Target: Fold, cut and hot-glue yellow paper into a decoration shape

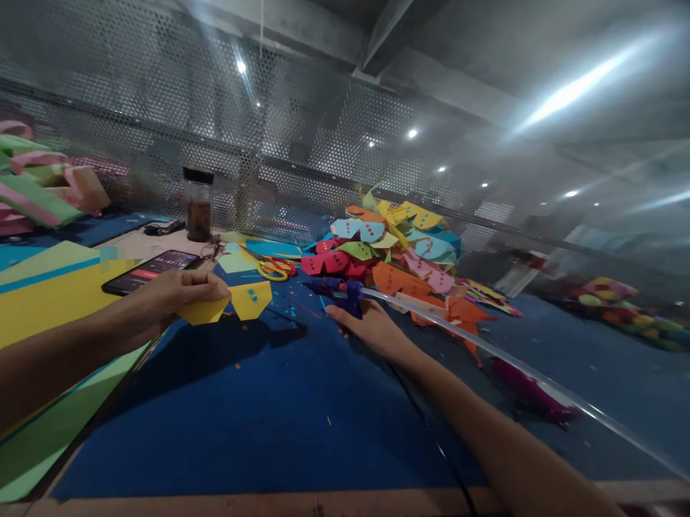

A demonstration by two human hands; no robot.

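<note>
My left hand pinches a yellow paper cut-out by its left end, above the blue work surface. Small blue squares sit on the cut-out's right half. In my right hand is a blue hot glue gun, its dark nozzle pointing left toward the cut-out but apart from it. A long clear glue stick sticks out of the gun's back, and a black cord runs down from it. My right fingers are partly hidden behind the handle.
Behind the gun rises a pile of colourful paper cut-outs. Yellow-handled scissors, a phone and a dark-lidded jar stand or lie at the back left. Yellow sheets cover the left. A purple object lies at right.
</note>
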